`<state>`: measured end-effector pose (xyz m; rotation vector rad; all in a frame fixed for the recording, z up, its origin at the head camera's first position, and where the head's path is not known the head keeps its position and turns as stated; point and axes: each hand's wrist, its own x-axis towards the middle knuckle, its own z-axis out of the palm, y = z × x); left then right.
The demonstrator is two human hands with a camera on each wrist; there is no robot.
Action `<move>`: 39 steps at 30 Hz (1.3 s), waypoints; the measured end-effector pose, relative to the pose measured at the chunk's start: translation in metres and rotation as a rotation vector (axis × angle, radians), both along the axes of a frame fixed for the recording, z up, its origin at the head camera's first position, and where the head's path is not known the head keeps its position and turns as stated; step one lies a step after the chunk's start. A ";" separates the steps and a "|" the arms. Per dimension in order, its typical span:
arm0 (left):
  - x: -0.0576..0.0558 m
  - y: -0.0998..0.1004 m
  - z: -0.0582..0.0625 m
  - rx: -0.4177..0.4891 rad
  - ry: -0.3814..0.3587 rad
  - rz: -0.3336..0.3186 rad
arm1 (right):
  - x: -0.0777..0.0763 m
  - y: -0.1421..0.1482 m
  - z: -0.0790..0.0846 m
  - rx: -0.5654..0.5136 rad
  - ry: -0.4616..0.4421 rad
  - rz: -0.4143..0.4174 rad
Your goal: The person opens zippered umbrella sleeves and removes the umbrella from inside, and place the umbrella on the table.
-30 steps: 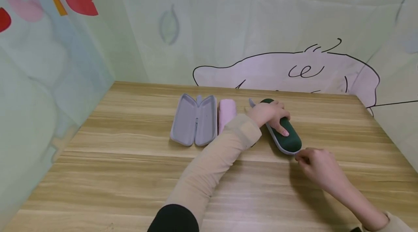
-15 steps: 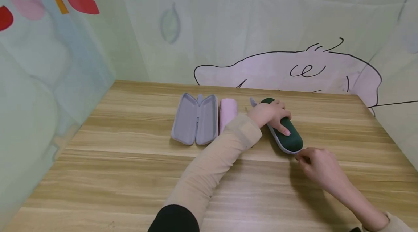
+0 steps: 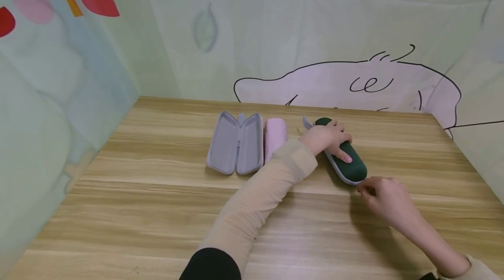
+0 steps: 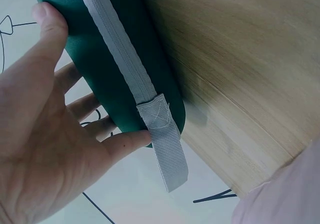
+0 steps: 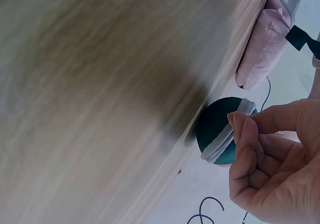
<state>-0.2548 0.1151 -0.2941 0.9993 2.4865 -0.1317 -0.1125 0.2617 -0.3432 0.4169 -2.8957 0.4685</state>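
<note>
A dark green zippered case (image 3: 353,168) with rounded ends lies on the table, its light grey zipper band running along the side. My left hand (image 3: 327,138) grips the case from above, thumb on the near part and fingers over the far side. At the far end, a grey ribbed fabric tab (image 4: 169,156) sticks out past the left hand. My right hand (image 3: 386,197) pinches at the zipper (image 5: 220,143) by the near end of the case. The fingertips hide whatever small part sits between them.
Left of the case, a pink soft case (image 3: 274,134) lies partly behind my left sleeve. Beside it, a grey-lavender hard case (image 3: 222,144) lies spread open. A printed cloth backdrop (image 3: 267,30) rises behind the wooden table (image 3: 149,210).
</note>
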 end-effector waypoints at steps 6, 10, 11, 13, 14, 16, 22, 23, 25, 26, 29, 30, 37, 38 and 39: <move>0.001 0.001 -0.001 0.002 0.008 0.007 | -0.001 -0.002 0.001 0.005 -0.015 -0.012; 0.001 0.001 -0.001 0.007 0.005 0.016 | -0.001 -0.003 0.002 0.004 -0.020 -0.023; 0.001 0.001 -0.001 0.007 0.006 0.016 | -0.001 -0.004 0.002 0.004 -0.025 -0.028; 0.001 0.001 -0.002 0.010 0.006 0.016 | -0.001 -0.005 0.003 0.001 -0.040 -0.036; 0.001 0.001 -0.003 0.010 0.006 0.016 | -0.001 -0.005 0.003 -0.001 -0.049 -0.040; 0.001 0.001 -0.004 0.009 0.011 0.018 | 0.000 -0.006 0.003 -0.007 -0.066 -0.044; 0.003 0.003 -0.005 0.020 0.015 0.049 | 0.000 -0.006 0.004 -0.026 -0.094 -0.050; 0.004 0.003 -0.005 0.022 0.014 0.055 | 0.000 -0.006 0.004 -0.029 -0.095 -0.051; 0.004 0.004 -0.005 0.023 0.010 0.062 | 0.000 -0.006 0.004 -0.036 -0.095 -0.052; 0.004 0.005 -0.005 0.022 0.013 0.062 | 0.000 -0.006 0.004 -0.039 -0.096 -0.051; 0.003 0.004 -0.004 0.028 0.019 0.062 | -0.001 -0.005 0.004 -0.041 -0.088 -0.049; 0.003 0.004 -0.004 0.033 0.019 0.060 | -0.001 -0.005 0.004 -0.041 -0.086 -0.046; -0.001 0.000 -0.004 0.071 -0.015 0.041 | -0.001 -0.003 0.002 -0.031 -0.092 -0.048; -0.003 -0.001 -0.005 0.071 -0.020 0.031 | -0.001 -0.003 0.002 -0.030 -0.090 -0.046; -0.004 -0.002 -0.006 0.072 -0.023 0.014 | -0.001 -0.003 0.001 -0.026 -0.090 -0.046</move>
